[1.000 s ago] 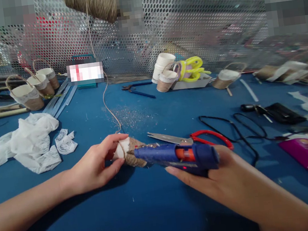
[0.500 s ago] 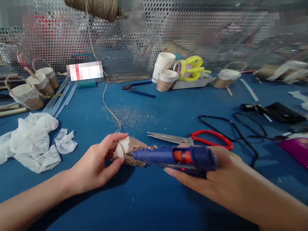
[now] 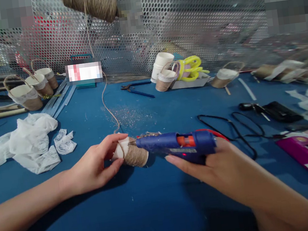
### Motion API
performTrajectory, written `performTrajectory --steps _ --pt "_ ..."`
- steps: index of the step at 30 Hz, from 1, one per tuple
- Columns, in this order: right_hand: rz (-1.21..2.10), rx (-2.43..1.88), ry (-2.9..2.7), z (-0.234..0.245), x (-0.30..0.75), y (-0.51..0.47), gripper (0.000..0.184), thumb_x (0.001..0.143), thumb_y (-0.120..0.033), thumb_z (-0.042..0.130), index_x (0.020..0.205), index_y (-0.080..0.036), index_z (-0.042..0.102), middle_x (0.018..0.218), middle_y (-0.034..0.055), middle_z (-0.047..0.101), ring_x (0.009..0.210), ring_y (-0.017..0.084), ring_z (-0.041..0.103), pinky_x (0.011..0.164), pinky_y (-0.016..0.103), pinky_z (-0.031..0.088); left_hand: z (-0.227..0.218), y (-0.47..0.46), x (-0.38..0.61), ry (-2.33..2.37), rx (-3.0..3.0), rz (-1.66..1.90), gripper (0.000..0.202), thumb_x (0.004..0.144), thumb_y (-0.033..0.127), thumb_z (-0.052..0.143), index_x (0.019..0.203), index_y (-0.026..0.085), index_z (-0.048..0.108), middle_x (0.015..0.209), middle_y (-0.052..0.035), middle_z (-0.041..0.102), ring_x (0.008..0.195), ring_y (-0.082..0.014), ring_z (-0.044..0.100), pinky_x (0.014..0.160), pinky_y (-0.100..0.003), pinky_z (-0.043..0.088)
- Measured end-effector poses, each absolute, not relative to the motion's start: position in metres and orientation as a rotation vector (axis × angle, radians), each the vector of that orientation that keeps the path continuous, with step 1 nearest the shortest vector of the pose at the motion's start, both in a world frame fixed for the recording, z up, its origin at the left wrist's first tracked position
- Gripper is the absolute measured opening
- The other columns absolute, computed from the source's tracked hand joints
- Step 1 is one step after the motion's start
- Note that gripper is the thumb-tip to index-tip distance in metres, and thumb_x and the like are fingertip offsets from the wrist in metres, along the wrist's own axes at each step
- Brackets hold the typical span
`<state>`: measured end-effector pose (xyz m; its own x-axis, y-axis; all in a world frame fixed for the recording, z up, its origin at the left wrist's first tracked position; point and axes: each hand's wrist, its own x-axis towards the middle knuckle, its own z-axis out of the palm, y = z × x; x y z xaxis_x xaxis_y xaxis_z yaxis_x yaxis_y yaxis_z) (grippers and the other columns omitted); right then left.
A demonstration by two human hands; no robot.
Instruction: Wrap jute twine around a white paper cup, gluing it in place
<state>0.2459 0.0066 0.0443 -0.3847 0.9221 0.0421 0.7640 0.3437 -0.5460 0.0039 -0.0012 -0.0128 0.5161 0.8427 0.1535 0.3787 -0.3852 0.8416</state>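
A white paper cup (image 3: 139, 156), partly wound with brown twine, lies tilted on its side above the blue table (image 3: 113, 218). My left hand (image 3: 100, 161) grips it at one end between thumb and fingers. From the cup a strand of twine (image 3: 103, 99) runs up to a large spool (image 3: 90, 5) at the top. My right hand (image 3: 219, 167) is wrapped round a blue hot glue gun (image 3: 171, 143) with a small red light. Its nozzle tip is at the bare white part of the cup, beside the wound twine; whether it touches I cannot tell.
Red-handled scissors (image 3: 220, 134) lie mostly hidden behind the glue gun. White lace (image 3: 33, 138) is heaped at left, twine-wrapped cups (image 3: 26, 97) behind it. Pliers (image 3: 139, 89) lie at the back. A black cord (image 3: 224, 121) and a purple power strip (image 3: 302, 157) are at right.
The glue gun in my right hand has shifted up, uncovering more of the wound twine and now covering the scissors' blades. My left hand stays in place on the cup.
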Motion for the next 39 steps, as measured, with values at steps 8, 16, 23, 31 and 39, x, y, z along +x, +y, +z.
performTrajectory --steps 8,16,23,31,39 --pt "0.558 -1.495 -2.313 0.044 0.246 0.010 0.026 0.077 -0.040 0.051 0.057 -0.023 0.049 0.045 -0.0026 0.048 0.042 0.013 0.045 0.044 0.027 0.041 -0.012 -0.002 0.005 0.978 1.977 0.768 0.044 0.083 0.012 0.044 0.124 0.015 0.030 0.087 -0.0057 0.061 0.067 -0.0110 0.058 0.062 -0.021 0.047" --pt "0.671 -1.585 -2.216 0.043 0.243 0.018 0.024 0.072 -0.038 0.055 0.055 -0.022 0.048 0.047 -0.0019 0.048 0.041 0.011 0.044 0.046 0.025 0.043 -0.010 -0.002 0.006 1.012 1.979 0.763 0.042 0.083 0.012 0.045 0.123 0.013 0.032 0.083 -0.0042 0.060 0.066 -0.0104 0.058 0.061 -0.021 0.046" --pt "0.896 -1.628 -2.121 0.043 0.239 0.023 0.023 0.071 -0.040 0.057 0.058 -0.022 0.052 0.038 -0.0060 0.043 0.033 0.009 0.038 0.037 0.023 0.036 -0.014 -0.001 0.005 1.024 2.024 0.747 0.043 0.084 0.014 0.043 0.125 0.015 0.030 0.081 -0.0032 0.058 0.063 -0.0108 0.057 0.058 -0.021 0.046" --pt "1.046 -1.611 -2.081 0.041 0.247 0.027 0.032 0.074 -0.046 0.054 0.055 -0.021 0.052 0.036 -0.0055 0.045 0.035 0.010 0.046 0.039 0.023 0.038 -0.012 -0.004 0.004 1.016 2.080 0.714 0.042 0.084 0.015 0.042 0.124 0.015 0.029 0.089 -0.0070 0.061 0.071 -0.0134 0.059 0.063 -0.023 0.047" --pt "1.204 -1.588 -2.098 0.046 0.254 0.028 0.033 0.073 -0.047 0.055 0.053 -0.021 0.053 0.036 -0.0045 0.045 0.037 0.011 0.046 0.043 0.025 0.039 -0.017 -0.004 0.000 1.009 2.180 0.682 0.043 0.084 0.015 0.043 0.124 0.019 0.028 0.090 -0.0059 0.061 0.072 -0.0131 0.060 0.064 -0.023 0.047"
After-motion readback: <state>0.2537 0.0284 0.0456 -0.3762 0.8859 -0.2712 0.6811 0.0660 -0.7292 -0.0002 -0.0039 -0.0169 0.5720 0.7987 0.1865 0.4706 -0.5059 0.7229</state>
